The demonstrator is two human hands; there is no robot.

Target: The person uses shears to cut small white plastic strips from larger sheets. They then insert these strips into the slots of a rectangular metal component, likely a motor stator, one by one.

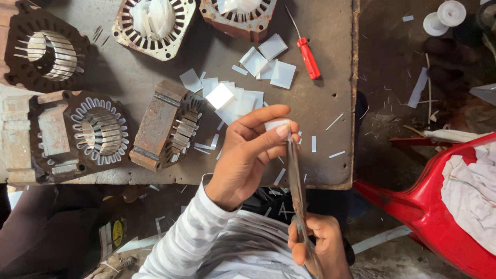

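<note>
Right hand (319,247) nearest, fingers closed round long steel scissors (296,173). Left hand (251,150) pinches small white paper piece (276,124) at blade tips. Beyond: loose white paper squares (243,98), rusty motor stator (168,125), red-handled screwdriver (308,56) on worn bench (330,103).

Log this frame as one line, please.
left hand: pinches white paper piece | right hand: holds scissors, blades at piece | bench: cut paper squares, red screwdriver

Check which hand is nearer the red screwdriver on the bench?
Left. The left hand, pinching a white paper piece, sits just below and left of the red screwdriver. The right hand, gripping the scissors, is much lower, off the bench edge.
</note>
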